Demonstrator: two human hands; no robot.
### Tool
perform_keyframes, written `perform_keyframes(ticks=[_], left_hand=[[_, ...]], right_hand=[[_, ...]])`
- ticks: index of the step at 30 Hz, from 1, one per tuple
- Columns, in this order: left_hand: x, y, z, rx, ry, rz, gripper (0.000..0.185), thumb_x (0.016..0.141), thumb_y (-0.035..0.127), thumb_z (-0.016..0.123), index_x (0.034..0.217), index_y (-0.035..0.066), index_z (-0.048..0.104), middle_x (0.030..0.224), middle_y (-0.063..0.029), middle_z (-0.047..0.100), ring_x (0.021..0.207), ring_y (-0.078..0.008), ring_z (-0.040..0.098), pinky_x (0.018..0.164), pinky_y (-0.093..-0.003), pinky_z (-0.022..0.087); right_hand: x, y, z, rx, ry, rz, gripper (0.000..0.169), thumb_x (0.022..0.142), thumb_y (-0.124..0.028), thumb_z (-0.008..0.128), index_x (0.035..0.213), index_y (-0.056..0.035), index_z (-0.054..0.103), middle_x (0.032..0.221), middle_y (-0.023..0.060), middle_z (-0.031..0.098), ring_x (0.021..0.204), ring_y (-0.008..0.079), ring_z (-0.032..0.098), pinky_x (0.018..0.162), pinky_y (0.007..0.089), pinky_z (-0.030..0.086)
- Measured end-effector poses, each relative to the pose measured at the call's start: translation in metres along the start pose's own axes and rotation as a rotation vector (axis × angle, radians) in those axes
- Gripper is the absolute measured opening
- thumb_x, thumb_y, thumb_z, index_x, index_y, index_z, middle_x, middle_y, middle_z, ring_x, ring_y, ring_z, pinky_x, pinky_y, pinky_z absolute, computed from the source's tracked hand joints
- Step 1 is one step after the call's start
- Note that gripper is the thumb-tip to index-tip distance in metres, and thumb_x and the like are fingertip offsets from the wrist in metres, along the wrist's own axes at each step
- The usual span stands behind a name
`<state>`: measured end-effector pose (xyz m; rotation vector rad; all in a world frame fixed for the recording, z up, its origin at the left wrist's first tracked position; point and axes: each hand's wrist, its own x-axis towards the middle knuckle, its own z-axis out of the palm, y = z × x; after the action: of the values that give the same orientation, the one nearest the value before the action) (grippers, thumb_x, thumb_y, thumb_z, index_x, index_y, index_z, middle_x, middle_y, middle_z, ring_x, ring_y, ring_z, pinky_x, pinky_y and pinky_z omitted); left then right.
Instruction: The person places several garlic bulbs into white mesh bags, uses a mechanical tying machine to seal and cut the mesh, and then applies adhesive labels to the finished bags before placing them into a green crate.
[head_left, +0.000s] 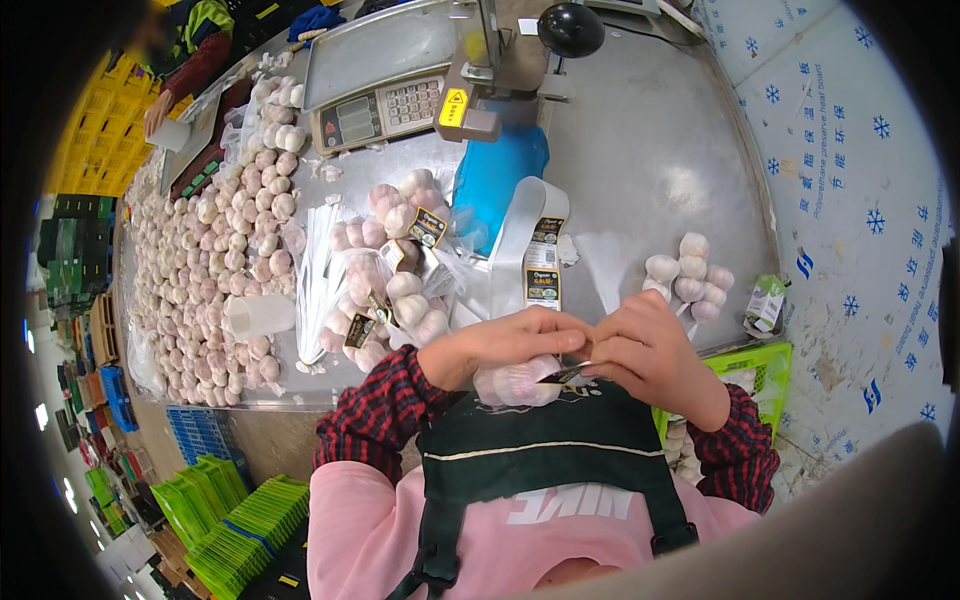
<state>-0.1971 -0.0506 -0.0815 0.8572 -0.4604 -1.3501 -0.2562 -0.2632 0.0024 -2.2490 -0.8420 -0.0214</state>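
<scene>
Close to my apron, a small bag of garlic bulbs (517, 384) hangs below my hands. My left hand (517, 339) grips the top of the bag, its fingertips meeting those of my right hand (649, 352). The right thumb and fingers pinch a dark printed label (564, 374) at the bag's side; the bag's neck is hidden behind the fingers. Just beyond my hands, a strip of printed labels (543, 259) trails from a white backing roll. Labelled bags of garlic (409, 307) are heaped to the left of it.
Loose garlic bulbs (210, 277) cover the table's left, with a clear plastic cup (261, 315) among them. White strips (322, 277) lie beside. A weighing scale (379, 112) and a press-like device (480, 97) stand behind. Unlabelled garlic (694, 277) lies right, above a green crate (780, 382). A co-worker's hand (157, 112) is far left.
</scene>
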Motion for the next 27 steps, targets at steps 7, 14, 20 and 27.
perform_keyframes(ticks=[7,14,20,27], left_hand=[[-0.001,0.003,0.001,-0.039,0.122,-0.125,0.030,0.086,0.010,0.072,0.112,-0.006,0.066,0.095,-0.0068,0.071,0.085,-0.0089,0.064,0.075,-0.0218,0.050],[-0.015,0.007,0.011,0.032,0.201,-0.107,0.029,0.096,0.022,0.061,0.100,-0.004,0.072,0.089,-0.0097,0.073,0.078,-0.0079,0.063,0.075,-0.0228,0.051],[-0.022,0.008,0.017,0.091,0.221,-0.048,0.035,0.101,0.027,0.053,0.103,-0.002,0.072,0.091,-0.0114,0.073,0.086,-0.0079,0.063,0.081,-0.0245,0.049],[-0.019,0.001,0.029,0.162,0.232,0.042,0.022,0.097,0.016,0.057,0.094,-0.003,0.068,0.076,-0.0076,0.071,0.072,-0.0087,0.065,0.070,-0.0236,0.050]], right_hand=[[-0.015,-0.010,0.004,0.049,0.081,0.056,0.025,0.068,-0.011,0.081,0.081,-0.0086,0.060,0.107,0.0045,0.063,0.089,0.0253,0.058,0.081,0.0394,0.038],[-0.023,-0.011,0.018,0.075,0.139,0.288,0.029,0.066,-0.005,0.082,0.076,-0.0045,0.055,0.116,0.0141,0.061,0.104,0.0293,0.059,0.085,0.0370,0.046],[-0.022,-0.013,0.022,0.177,0.124,0.425,0.025,0.071,0.000,0.078,0.074,-0.0026,0.054,0.112,0.0158,0.063,0.096,0.0284,0.064,0.081,0.0325,0.049],[-0.019,-0.009,0.037,0.464,0.250,0.505,0.019,0.080,0.000,0.072,0.083,-0.0007,0.053,0.083,0.0105,0.065,0.074,0.0200,0.064,0.065,0.0318,0.049]])
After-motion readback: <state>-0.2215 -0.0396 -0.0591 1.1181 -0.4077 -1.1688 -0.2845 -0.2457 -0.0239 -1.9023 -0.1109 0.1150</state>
